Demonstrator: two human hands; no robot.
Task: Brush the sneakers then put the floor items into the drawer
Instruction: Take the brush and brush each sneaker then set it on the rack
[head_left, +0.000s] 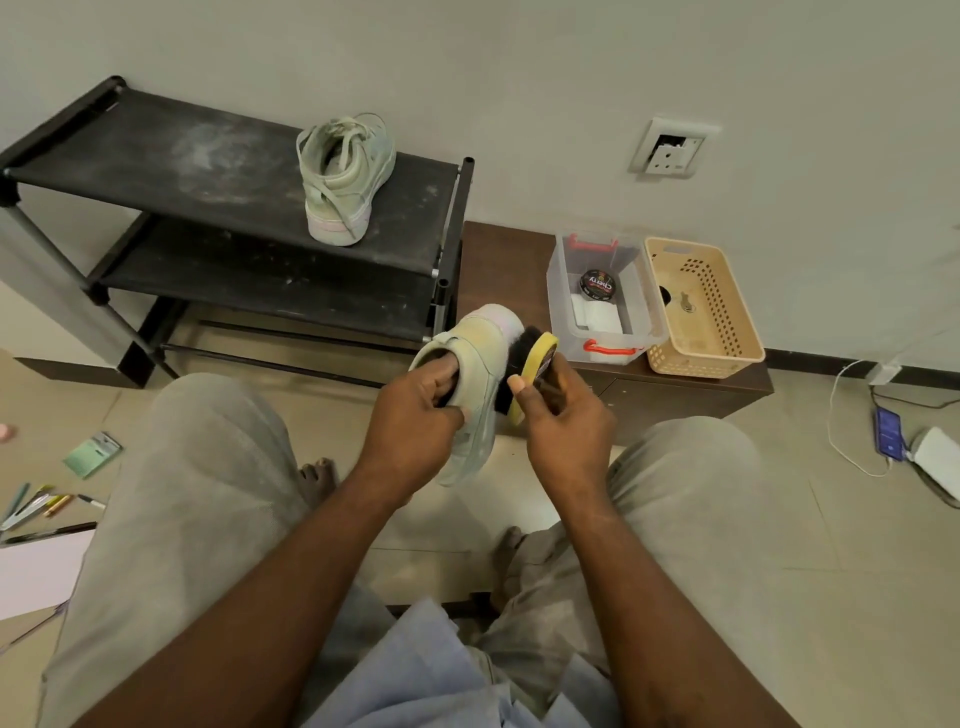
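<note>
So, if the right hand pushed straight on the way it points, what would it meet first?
The brush in the right hand touches the sneaker; beyond, probably the low brown cabinet top, left of the clear storage box. Depth is unclear.

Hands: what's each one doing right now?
Left hand: closed, grips the sneaker.
Right hand: closed, holds the brush against the sneaker.

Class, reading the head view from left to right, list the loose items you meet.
Pens → first sneaker on the rack → second sneaker, gripped by the left hand → brush, held by the right hand → clear box → beige basket → phone.
</note>
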